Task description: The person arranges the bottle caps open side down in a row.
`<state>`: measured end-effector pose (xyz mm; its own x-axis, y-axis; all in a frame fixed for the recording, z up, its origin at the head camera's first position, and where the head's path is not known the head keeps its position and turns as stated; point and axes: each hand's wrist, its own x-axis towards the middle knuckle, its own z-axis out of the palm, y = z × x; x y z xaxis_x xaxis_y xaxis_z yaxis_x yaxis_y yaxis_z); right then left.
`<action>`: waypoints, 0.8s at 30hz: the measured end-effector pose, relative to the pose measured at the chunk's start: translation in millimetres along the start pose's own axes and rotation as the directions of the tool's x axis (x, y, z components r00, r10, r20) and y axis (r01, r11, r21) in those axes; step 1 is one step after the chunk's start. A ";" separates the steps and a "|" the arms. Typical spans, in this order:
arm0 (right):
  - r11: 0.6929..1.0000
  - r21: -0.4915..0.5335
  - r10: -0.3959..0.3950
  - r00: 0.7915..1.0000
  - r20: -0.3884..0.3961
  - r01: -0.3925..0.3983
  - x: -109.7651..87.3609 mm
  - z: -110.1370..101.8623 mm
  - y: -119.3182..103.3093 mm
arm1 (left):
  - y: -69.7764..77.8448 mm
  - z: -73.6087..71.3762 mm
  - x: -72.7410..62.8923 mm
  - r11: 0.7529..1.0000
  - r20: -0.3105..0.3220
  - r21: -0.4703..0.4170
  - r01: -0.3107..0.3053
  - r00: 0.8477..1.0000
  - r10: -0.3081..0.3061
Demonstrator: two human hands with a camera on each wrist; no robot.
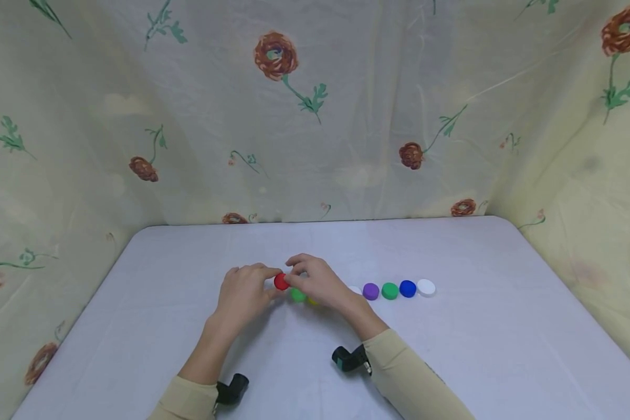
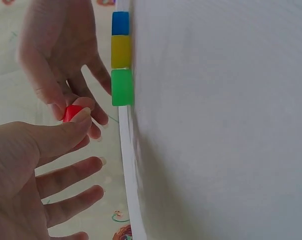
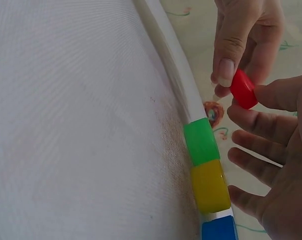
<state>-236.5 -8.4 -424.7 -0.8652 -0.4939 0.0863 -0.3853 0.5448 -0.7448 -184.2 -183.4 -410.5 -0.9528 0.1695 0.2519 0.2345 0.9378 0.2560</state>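
Observation:
Above the left end of a row of coloured caps, both hands meet at a small round red cap (image 1: 280, 282). My left hand (image 1: 244, 294) pinches it between thumb and index finger from the left. From the other side, the thumb and index finger of my right hand (image 3: 286, 135) also pinch the red cap (image 3: 243, 90), their other fingers spread apart. Just below the hands, a green cap (image 2: 122, 87) ends the row, followed by a yellow cap (image 2: 121, 51) and a blue cap (image 2: 120, 23). In the head view my right hand covers part of the row.
Further right the row runs on with a partly hidden white cap (image 1: 354, 289), a purple cap (image 1: 370, 291), a green cap (image 1: 390, 291), a blue cap (image 1: 408, 288) and a white cap (image 1: 426, 287). The white-covered table (image 1: 478, 350) is bordered by a flowered curtain (image 1: 346, 116).

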 end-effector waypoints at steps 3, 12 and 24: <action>1.000 -0.003 -0.002 1.000 0.007 0.002 0.3 0.0 0.2 | 0.5 -2.5 0.1 1.000 0.007 -0.001 0.001 1.000 -0.001; 1.000 -0.024 -0.012 0.998 0.067 0.014 -1.6 -1.3 0.6 | -2.0 -4.7 -1.0 1.000 0.041 -0.005 0.018 0.999 -0.018; 0.985 -0.146 -0.081 0.995 0.054 0.089 -0.4 -0.4 0.9 | -3.5 -4.0 -0.1 0.998 0.070 -0.047 0.044 0.997 -0.040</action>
<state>-236.6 -7.4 -425.2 -0.8123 -0.5726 0.1105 -0.5031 0.5922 -0.6295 -184.2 -187.9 -407.6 -0.9727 0.1525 0.1751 0.2015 0.9290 0.3103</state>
